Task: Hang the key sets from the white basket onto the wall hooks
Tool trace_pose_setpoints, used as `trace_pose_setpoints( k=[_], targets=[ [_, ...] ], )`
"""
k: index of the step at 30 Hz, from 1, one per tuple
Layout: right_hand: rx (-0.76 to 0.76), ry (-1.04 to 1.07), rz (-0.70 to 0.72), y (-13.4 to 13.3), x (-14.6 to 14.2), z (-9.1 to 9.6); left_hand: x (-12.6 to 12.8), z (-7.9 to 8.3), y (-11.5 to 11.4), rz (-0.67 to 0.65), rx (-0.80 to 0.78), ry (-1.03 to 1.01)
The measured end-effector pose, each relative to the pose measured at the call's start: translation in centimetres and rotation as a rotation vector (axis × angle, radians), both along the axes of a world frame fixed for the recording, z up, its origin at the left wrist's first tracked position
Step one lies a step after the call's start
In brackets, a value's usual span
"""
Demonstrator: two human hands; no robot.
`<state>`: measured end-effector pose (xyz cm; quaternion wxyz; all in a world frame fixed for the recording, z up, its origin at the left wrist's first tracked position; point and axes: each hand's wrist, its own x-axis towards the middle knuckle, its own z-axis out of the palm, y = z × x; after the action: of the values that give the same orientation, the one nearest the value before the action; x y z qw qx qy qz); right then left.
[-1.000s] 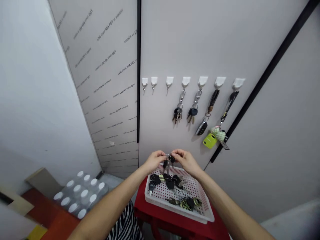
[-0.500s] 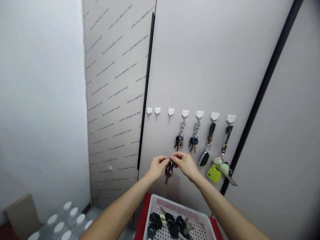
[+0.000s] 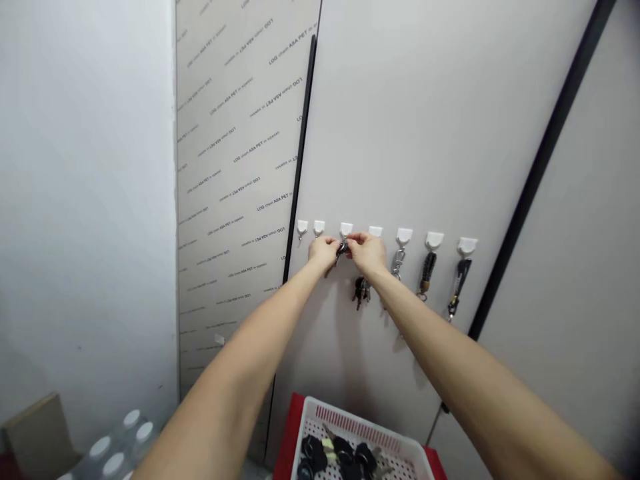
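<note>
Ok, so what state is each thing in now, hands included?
Small black-headed key bunch: held just below a white plastic hook; whether hooked on is hidden
Left bare hand: pinching that bunch
Right bare hand: pinching it too
Dark metal key cluster: hanging, upper part hidden
Black braided strap: hanging
White perforated plastic basket: holding more keys
Clear plastic bottles: white-capped

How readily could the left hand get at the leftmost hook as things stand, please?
Probably yes: nothing appears to cover the leftmost hook, and the left hand is close by, though busy with keys.
</note>
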<state>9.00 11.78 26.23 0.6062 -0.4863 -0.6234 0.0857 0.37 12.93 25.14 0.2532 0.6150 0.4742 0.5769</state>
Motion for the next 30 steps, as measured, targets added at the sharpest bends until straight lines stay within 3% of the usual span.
trace_pose_setpoints(
  k=[3, 7, 10, 12, 15, 19, 22, 25, 30],
  targets=[
    [0.006, -0.1, -0.108, 1.3, 0.1, -0.1, 0.4, 0.1, 0.7, 0.084, -0.028, 0.05],
    [-0.012, -0.206, -0.139, 1.4, 0.5, -0.9, 0.4, -0.8, 1.4, 0.097, -0.05, 0.07],
    [-0.002, -0.276, -0.14, -0.3, 1.0, -2.1, -0.4, -2.7, 1.3, 0.098, -0.044, 0.045],
    [0.005, -0.319, -0.136, -1.9, 1.7, -3.6, -1.3, -5.1, 0.7, 0.088, -0.052, 0.035],
    [-0.108, -0.38, -0.059, -4.3, 3.3, -7.8, -2.4, -10.0, -1.0, -0.032, -0.123, 0.069],
    [-0.427, -0.473, 0.092, -7.7, 5.5, -16.1, -2.4, -17.4, -4.9, -0.256, -0.272, 0.19],
    [-0.586, -0.537, 0.162, -10.0, 6.8, -21.8, -1.6, -21.5, -7.7, -0.353, -0.306, 0.333],
    [-0.633, -0.638, 0.165, -11.7, 7.5, -25.3, -0.6, -24.0, -9.5, -0.422, -0.262, 0.541],
    [-0.585, -0.791, 0.127, -12.7, 7.5, -27.1, 0.1, -25.6, -10.8, -0.425, -0.133, 0.886]
  ],
)
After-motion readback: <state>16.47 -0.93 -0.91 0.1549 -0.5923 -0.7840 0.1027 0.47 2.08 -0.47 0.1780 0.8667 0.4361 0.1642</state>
